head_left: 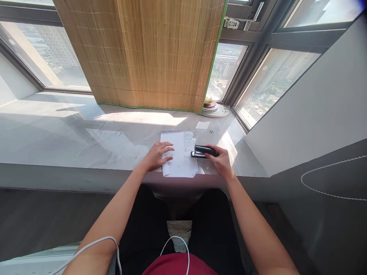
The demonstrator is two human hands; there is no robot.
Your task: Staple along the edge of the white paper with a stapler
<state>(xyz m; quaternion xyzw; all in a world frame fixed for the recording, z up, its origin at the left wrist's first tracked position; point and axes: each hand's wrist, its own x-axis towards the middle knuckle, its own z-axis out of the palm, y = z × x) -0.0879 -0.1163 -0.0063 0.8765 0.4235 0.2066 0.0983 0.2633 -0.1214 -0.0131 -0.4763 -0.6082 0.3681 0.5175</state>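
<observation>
left hand flat, fingers spread on paper | right hand grip wrapped around stapler at paper edge

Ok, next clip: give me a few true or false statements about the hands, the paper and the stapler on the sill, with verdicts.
1. The left hand lies flat on the paper. True.
2. The right hand holds a pair of scissors. False: it grips a black stapler.
3. The stapler sits at the paper's right edge. True.
4. The paper hangs in the air above the sill. False: it lies on the grey window sill, near its front edge.
5. A bamboo blind hangs behind the paper. True.
6. The stack of plates stands under the left hand. False: it is at the back, by the blind's right corner.
</observation>
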